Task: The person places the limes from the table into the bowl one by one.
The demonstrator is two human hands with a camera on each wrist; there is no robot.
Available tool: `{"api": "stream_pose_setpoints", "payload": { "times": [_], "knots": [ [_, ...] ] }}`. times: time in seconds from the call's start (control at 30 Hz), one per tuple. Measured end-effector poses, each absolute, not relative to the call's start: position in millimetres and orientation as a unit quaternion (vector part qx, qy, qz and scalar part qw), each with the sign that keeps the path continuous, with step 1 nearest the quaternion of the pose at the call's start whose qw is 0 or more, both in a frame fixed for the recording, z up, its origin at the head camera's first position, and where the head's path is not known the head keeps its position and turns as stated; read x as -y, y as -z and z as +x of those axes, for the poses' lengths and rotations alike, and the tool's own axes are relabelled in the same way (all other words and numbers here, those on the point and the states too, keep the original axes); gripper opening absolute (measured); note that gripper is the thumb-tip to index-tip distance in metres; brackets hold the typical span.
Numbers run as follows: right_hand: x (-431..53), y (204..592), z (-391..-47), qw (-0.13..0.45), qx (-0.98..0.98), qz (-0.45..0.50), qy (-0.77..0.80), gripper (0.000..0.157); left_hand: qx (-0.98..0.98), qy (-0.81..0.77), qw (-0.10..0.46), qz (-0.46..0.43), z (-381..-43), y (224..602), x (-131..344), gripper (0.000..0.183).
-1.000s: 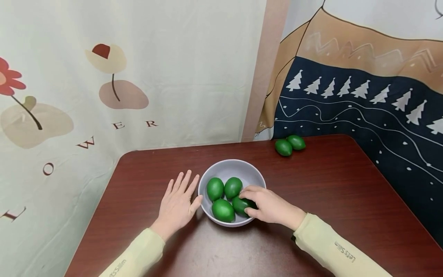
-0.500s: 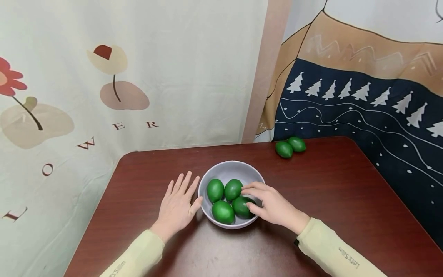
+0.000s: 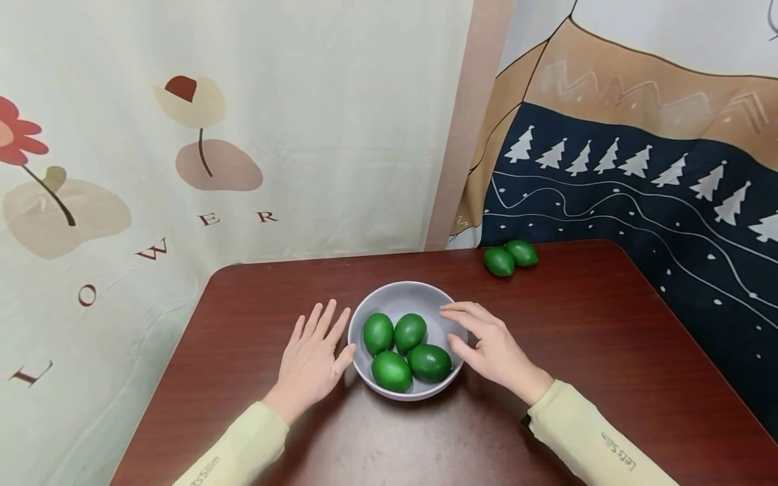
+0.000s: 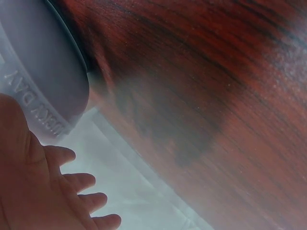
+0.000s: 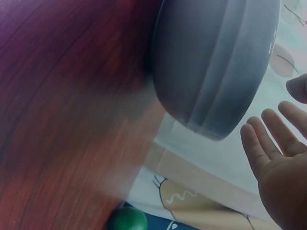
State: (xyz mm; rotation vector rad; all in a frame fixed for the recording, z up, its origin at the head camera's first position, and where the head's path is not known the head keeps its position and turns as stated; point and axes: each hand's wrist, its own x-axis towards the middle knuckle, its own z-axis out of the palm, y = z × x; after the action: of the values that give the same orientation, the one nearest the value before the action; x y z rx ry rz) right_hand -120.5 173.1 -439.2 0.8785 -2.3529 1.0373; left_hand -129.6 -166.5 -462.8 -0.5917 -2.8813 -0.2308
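A grey-lilac bowl [image 3: 433, 309] sits mid-table in the head view, with several green limes [image 3: 392, 371] inside. My left hand [image 3: 311, 361] is spread beside it, fingers straight, the thumb at the left rim. In the left wrist view, raised lettering shows on the bowl's side [image 4: 43, 57] by that hand [image 4: 33, 177]. Over the right rim, my right hand [image 3: 495, 347] has its fingers loosely bent and holds nothing; a gap separates it from the nearest lime [image 3: 429, 362]. The right wrist view shows this hand [image 5: 283, 163] beside the bowl wall [image 5: 211, 67].
Two more limes [image 3: 499, 261] lie together near the back edge of the dark red wooden table [image 3: 583, 324]. Behind the table hang a pale curtain [image 3: 340, 135] with flower prints and a dark blue cloth [image 3: 608, 196] with white trees.
My right hand lets go of the lime at the bowl's right side and draws back rightward to the rim. The lime stays in the bowl. My left hand has stayed in place.
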Motion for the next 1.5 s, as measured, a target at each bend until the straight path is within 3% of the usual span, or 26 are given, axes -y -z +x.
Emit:
{"api": "stream_pose_setpoints", "payload": {
  "times": [0.67,1.5],
  "knots": [
    [-200,449,-142,0.256,0.863,0.215,-0.379,0.042,0.973,0.077,0.093,-0.197,-131,464,167,0.066],
    [-226,463,-162,0.255,0.887,0.129,-0.363,0.038,0.972,0.077,0.098,-0.201,-131,464,167,0.066]
  ]
}}
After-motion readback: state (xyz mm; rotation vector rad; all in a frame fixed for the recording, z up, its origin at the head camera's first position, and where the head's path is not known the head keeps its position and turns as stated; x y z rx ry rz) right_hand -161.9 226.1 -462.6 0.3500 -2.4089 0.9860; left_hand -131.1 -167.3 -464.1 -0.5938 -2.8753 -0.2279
